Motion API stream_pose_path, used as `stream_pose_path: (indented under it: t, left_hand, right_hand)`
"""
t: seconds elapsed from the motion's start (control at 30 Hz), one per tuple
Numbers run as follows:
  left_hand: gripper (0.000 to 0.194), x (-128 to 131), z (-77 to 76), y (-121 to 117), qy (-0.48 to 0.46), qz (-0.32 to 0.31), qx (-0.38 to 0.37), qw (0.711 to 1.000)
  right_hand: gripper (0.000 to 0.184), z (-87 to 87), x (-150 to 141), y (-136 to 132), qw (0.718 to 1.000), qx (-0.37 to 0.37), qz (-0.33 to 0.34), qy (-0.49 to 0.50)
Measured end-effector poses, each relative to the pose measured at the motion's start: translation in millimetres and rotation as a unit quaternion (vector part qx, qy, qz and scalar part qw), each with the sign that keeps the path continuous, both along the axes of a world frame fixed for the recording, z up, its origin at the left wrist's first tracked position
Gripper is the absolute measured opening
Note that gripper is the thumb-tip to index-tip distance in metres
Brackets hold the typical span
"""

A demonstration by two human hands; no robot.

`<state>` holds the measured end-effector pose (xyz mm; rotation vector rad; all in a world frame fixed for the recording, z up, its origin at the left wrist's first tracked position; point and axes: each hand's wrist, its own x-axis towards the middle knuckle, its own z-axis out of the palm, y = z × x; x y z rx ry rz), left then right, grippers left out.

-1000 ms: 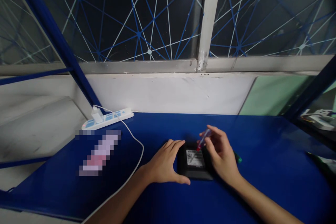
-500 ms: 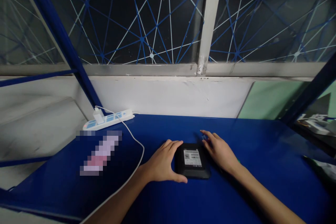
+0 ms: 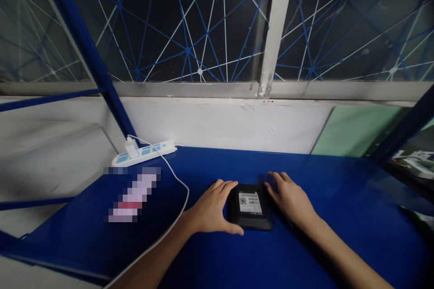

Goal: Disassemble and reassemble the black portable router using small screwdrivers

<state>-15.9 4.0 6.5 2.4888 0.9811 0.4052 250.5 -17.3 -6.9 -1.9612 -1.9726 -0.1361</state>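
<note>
A small black box (image 3: 250,207) with a white label on top lies on the blue table (image 3: 342,198) in front of me. My left hand (image 3: 212,210) cups its left side, thumb along the front edge and fingers curled at the back corner. My right hand (image 3: 292,198) lies against the box's right side with its fingers stretched flat on the table and nothing in them.
A white power strip (image 3: 145,153) with a plugged-in charger sits at the table's back left, and its white cable (image 3: 181,189) runs forward past my left forearm. A pixelated object (image 3: 134,194) lies left of the box. Behind are a white wall, netted windows and a slanted blue post (image 3: 88,49).
One second ago my right hand held a small screwdriver over the box. It has since come down empty and settled flat against the box's right side. The left hand stayed.
</note>
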Motion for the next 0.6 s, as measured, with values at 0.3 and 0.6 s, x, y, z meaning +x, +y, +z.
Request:
stream_pose_path:
  t: [0.3, 0.6]
  left_hand:
    - [0.113, 0, 0.2, 0, -0.007, -0.008, 0.003, 1.000]
    - [0.116, -1, -2.6, 1, -0.005, -0.009, -0.002, 1.000]
  right_hand:
    - [0.018, 16.1, 37, -24, 0.995, -0.015, -0.053, -0.082]
    - [0.031, -5.4, 61, -65, 0.992, -0.061, -0.108, 0.006]
